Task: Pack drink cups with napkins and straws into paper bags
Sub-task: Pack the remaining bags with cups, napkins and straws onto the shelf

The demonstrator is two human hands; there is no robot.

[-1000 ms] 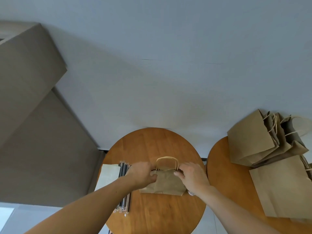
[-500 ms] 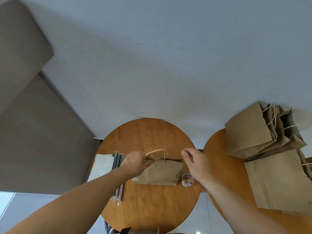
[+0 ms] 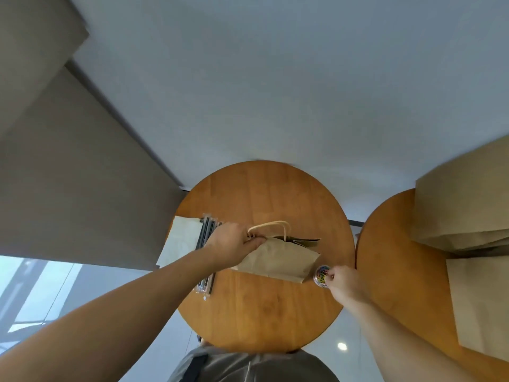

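**Paper bag (image 3: pixel 278 257): right hand (image 3: pixel 344 279) moved off to clip tub (image 3: pixel 321 274)**

Bag lies flat on the round table (image 3: pixel 261 194), left hand (image 3: pixel 234 246) pinching its top edge beside the handle. Right hand touches the tub; its grip cannot be told. Judgement: clipping shut comes next.

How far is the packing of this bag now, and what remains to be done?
Done: brown bags sit on the right table; their contents are hidden. In hand: the left hand pinches the top of the paper bag on the round table, while the right hand touches the clip tub. Left: napkins and straws lie beside that bag; no cup shows.
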